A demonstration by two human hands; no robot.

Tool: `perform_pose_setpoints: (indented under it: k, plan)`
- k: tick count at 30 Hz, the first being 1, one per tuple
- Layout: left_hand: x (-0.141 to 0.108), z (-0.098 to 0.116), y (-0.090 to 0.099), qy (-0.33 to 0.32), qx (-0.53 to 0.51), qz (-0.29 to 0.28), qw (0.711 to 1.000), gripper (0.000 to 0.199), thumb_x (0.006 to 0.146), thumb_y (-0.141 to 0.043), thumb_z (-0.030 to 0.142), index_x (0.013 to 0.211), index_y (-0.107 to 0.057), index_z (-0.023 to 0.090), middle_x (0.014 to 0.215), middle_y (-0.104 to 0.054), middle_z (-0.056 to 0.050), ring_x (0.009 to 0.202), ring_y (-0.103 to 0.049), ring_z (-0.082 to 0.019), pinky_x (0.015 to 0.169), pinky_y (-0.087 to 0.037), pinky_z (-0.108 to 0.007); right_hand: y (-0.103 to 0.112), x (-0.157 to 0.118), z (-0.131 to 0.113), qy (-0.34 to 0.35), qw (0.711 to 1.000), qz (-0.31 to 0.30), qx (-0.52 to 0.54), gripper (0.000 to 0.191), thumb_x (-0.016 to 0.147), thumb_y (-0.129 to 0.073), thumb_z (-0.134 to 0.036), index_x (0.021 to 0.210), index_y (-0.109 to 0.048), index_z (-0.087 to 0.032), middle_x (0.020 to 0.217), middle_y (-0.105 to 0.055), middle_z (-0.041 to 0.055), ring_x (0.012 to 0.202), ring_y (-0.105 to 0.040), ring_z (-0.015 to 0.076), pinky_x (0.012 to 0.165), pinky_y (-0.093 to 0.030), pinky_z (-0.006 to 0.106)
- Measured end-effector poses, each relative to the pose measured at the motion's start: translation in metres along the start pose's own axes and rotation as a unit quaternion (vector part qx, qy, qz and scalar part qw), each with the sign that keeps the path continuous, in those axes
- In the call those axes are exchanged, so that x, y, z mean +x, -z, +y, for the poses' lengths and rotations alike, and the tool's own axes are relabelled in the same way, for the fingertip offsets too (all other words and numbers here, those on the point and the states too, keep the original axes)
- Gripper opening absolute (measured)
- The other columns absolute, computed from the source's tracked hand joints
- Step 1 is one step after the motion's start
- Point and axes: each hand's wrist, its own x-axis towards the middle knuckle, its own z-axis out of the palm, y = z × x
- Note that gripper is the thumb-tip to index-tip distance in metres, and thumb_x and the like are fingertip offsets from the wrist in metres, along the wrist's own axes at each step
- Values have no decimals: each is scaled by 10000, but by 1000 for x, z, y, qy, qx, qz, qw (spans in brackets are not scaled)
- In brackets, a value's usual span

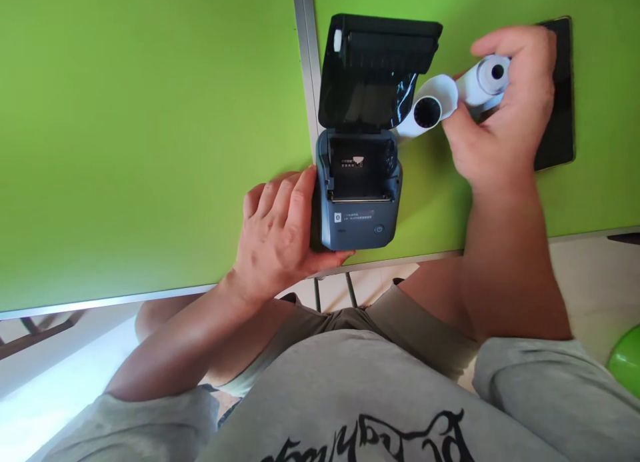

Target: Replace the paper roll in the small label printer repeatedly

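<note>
A dark grey portable label printer (360, 215) sits near the table's front edge. Its black lid (367, 102) is swung up and back, and the roll compartment (363, 169) inside shows no roll, only a small printed label on its floor. My left hand (280, 229) is closed around the printer's left side, thumb along the front end. To the right, my right hand (510, 109) is wrapped round a small white paper roll (473, 82) with a dark core hole. Beside it, a second white roll (445, 87) with a wider black core lies close to the lid, near my right thumb.
A dark flat device (563, 109), like a phone or tablet, lies partly under my right hand. Two green tabletops (150, 115) meet at a grey metal seam (306, 55). Past the front edge are my legs and a green round object (627, 362) at far right.
</note>
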Motion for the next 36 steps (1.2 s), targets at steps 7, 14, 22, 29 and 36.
perform_pose_setpoints:
  k: [7, 14, 22, 29, 36]
  plan:
    - [-1, 0, 0, 5, 3, -5, 1000, 1054, 822, -501, 886, 1558, -332, 150, 1322, -667, -193, 1195, -629, -370, 970, -399, -444, -2, -3, 2, 25, 998, 46, -31, 401, 677, -816, -174, 1054, -690, -229, 1023, -723, 57, 962, -682, 232, 870, -530, 380]
    - [0, 0, -1, 1, 14, 0, 1000, 1047, 825, -466, 908, 1535, -369, 144, 1292, -681, -188, 1189, -636, -351, 977, -416, -437, -2, -4, -1, -27, 998, 31, -37, 458, 694, -850, -330, 1044, -570, -236, 981, -677, 21, 875, -640, 196, 849, -508, 381]
    - [0, 1, 0, -1, 13, 6, 1000, 1027, 843, -451, 899, 1522, -389, 132, 1270, -689, -189, 1176, -644, -345, 959, -412, -430, -4, -3, -8, -41, 997, 59, -30, 499, 645, -871, -485, 882, -504, -243, 779, -537, -36, 673, -476, 129, 692, -405, 337]
    - [-1, 0, 1, -2, 3, -7, 1000, 1045, 836, -493, 882, 1550, -345, 133, 1310, -673, -198, 1191, -626, -362, 986, -395, -439, -5, -5, -3, -28, 997, 70, -36, 287, 711, -761, -282, 907, -553, -251, 869, -703, 29, 783, -647, 201, 763, -488, 361]
    - [0, 1, 1, -6, 24, -2, 1000, 1049, 844, -438, 908, 1519, -375, 108, 1277, -684, -193, 1180, -638, -338, 974, -399, -412, -7, -4, 3, 39, 993, 113, 24, 411, 645, -767, -184, 988, -543, -215, 883, -635, 13, 793, -572, 162, 772, -459, 329]
